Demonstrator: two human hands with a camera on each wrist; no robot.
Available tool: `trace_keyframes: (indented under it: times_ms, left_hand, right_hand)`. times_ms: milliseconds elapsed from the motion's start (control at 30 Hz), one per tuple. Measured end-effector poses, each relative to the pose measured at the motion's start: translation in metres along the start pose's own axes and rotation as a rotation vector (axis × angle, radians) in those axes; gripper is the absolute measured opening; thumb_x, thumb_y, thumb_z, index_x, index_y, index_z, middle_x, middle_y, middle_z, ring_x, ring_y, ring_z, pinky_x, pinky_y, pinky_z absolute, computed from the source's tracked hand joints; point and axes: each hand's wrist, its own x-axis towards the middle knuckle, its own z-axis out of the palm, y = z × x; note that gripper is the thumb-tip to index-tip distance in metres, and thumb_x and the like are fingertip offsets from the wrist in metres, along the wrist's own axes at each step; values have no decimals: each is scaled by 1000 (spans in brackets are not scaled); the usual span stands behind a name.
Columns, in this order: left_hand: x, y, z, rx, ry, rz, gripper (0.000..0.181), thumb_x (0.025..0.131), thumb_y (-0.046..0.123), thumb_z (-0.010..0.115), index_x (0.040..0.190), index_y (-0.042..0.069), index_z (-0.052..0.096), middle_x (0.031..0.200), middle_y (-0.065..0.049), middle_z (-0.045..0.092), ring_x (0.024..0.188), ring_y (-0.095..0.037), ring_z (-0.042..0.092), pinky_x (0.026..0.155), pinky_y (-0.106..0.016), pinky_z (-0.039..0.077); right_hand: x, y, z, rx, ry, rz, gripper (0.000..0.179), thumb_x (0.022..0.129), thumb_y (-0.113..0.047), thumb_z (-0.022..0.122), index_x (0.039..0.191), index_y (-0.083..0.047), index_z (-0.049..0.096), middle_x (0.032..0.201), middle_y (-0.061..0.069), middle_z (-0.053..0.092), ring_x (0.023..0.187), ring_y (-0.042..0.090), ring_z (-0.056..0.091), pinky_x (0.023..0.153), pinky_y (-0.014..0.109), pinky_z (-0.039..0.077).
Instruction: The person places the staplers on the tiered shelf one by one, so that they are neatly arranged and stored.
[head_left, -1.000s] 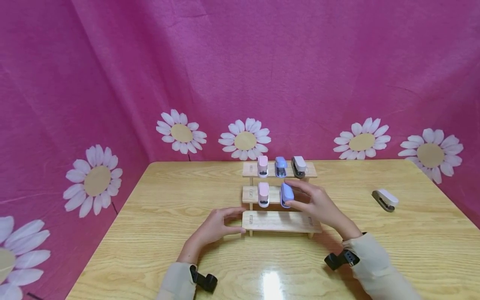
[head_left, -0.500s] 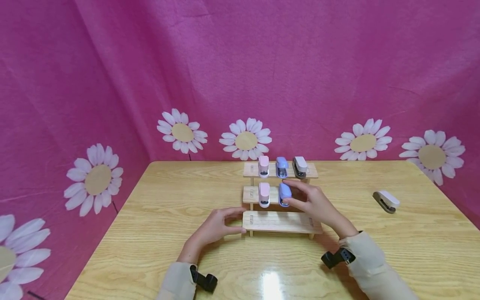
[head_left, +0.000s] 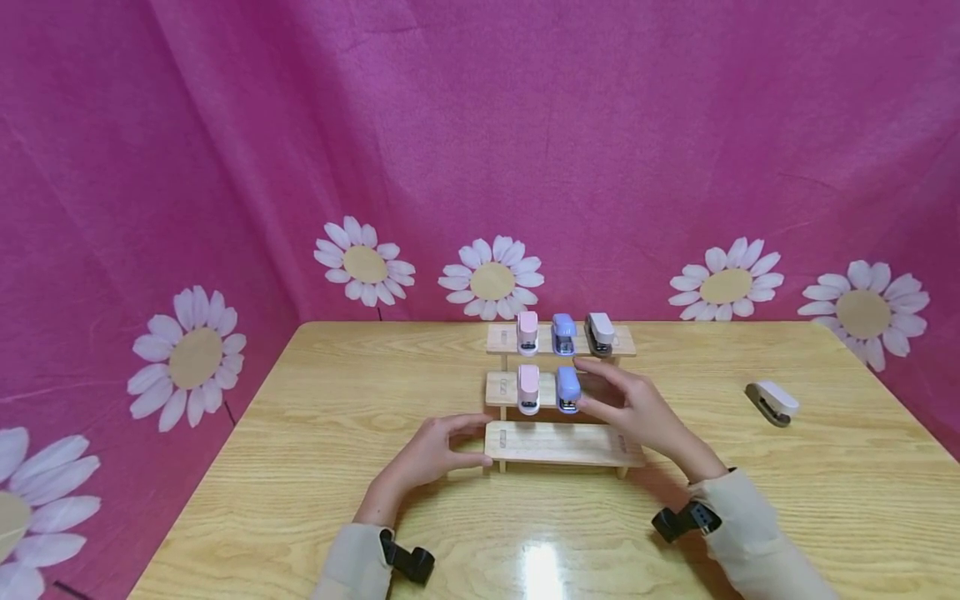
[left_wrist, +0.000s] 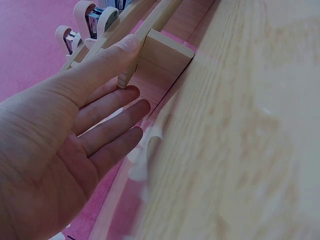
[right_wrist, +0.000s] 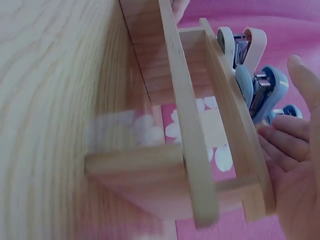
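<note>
A three-step wooden display stand (head_left: 562, 443) is on the table. My left hand (head_left: 432, 451) holds the left end of its lowest step, thumb and index finger at the board's end (left_wrist: 131, 67) and the other fingers extended. On the middle step a blue stapler (head_left: 567, 385) stands right of a pink stapler (head_left: 528, 387), both facing front. My right hand (head_left: 647, 410) is at the blue stapler's right side, thumb and fingers spread. In the right wrist view, the thumb (right_wrist: 305, 80) is apart from the blue stapler (right_wrist: 262, 95), while the fingertips are close by it.
Along the top step stand a pink stapler (head_left: 527, 333), a blue stapler (head_left: 564, 335) and a white-and-grey stapler (head_left: 600, 333). Another white-and-grey stapler (head_left: 772, 403) lies at the table's right. A magenta curtain with daisies (head_left: 600, 167) hangs behind the table.
The blue stapler on the middle step has shifted slightly left and turned to face straight forward. My right hand has loosened from it and drawn slightly right. The left hand has stayed put.
</note>
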Motion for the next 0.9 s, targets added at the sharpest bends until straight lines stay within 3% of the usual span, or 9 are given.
trace_keyframes:
  times_ms: [67,233,400,500,633,900]
  left_hand:
    - [0,0,0,2,-3,-1,60,82,33,79,135,14,60,135,-7,63,125,-23,61,111,-46,45]
    - [0,1,-1,-3,0,-5,60,81,32,79,135,13,59,136,-8,63,125,-25,60,111,-47,45]
    - [-1,0,-1,-10,-2,-5,60,82,32,79,135,13,59,134,-8,64,124,-24,61,111,-47,45]
    - [-1,0,-1,-6,2,-5,60,81,32,79,135,14,59,133,-8,65,123,-24,62,112,-46,45]
    - [-1,1,-1,-3,2,-7,60,81,32,80,135,14,60,134,-8,64,124,-24,61,112,-46,45]
    - [-1,1,1,-4,2,-7,60,81,32,79,135,14,59,133,-8,65,124,-24,61,112,-46,45]
  right_hand:
    - [-5,2,-4,1,7,-12,49,89,-15,72,135,-8,58,136,11,62,128,15,55,103,1,32]
    - [-17,11,-17,2,41,-70,45,87,-8,73,131,-8,62,130,13,66,124,-12,49,102,1,35]
    - [-30,21,-35,-1,100,-130,43,82,3,74,123,-4,66,123,14,69,122,-15,51,102,2,38]
    - [-36,29,-48,2,132,-123,42,81,6,73,122,-5,67,124,-2,70,120,-13,53,102,2,39]
    - [-45,38,-67,20,166,-61,43,83,7,71,123,-8,66,124,-17,66,118,-12,55,102,1,39]
    - [-71,68,-100,62,190,133,45,87,1,70,130,-4,60,124,-24,62,115,-15,56,96,-1,41]
